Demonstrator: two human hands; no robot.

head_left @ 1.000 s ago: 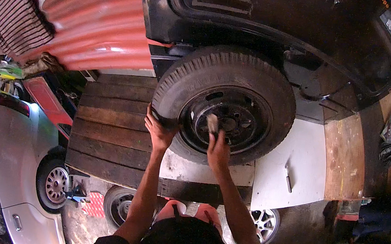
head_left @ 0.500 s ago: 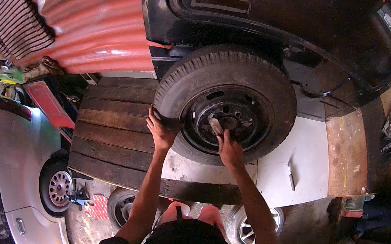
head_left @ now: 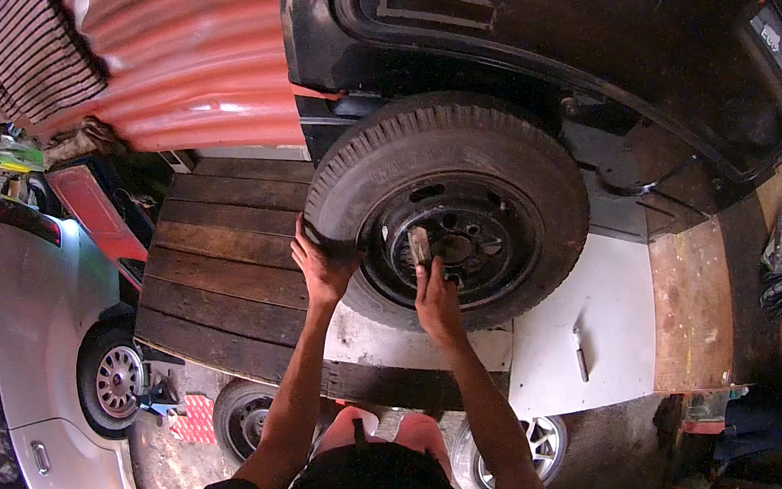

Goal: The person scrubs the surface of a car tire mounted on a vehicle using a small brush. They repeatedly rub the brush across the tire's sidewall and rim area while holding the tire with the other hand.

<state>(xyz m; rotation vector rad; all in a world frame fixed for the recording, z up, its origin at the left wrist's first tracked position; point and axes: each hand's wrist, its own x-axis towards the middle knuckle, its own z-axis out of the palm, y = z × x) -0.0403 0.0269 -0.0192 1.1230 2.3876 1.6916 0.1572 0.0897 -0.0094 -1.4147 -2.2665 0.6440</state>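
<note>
A black car tyre (head_left: 344, 187) on a dark steel wheel rim (head_left: 510, 262) stands tilted on the bench, against a dark car body panel. My left hand (head_left: 320, 266) grips the tyre's lower left edge, with the thumb over the sidewall. In front of the rim, my right hand (head_left: 439, 302) is closed on a small flat light-brown piece (head_left: 420, 247). The piece points up toward the rim's centre, left of the hub hole; its kind is unclear. A thin tool with a pale handle (head_left: 581, 356) lies on the white board to the right.
Dark wooden planks (head_left: 230, 241) form the bench on the left, and a white board (head_left: 614, 308) covers its right part. The dark car panel (head_left: 544, 35) rises behind. A silver car (head_left: 40, 293) stands at left. Wheels (head_left: 543, 444) rest on the floor below the bench.
My right hand has moved slightly left across the rim with the light-brown piece, which now stands more upright. My left hand stays on the tyre.
</note>
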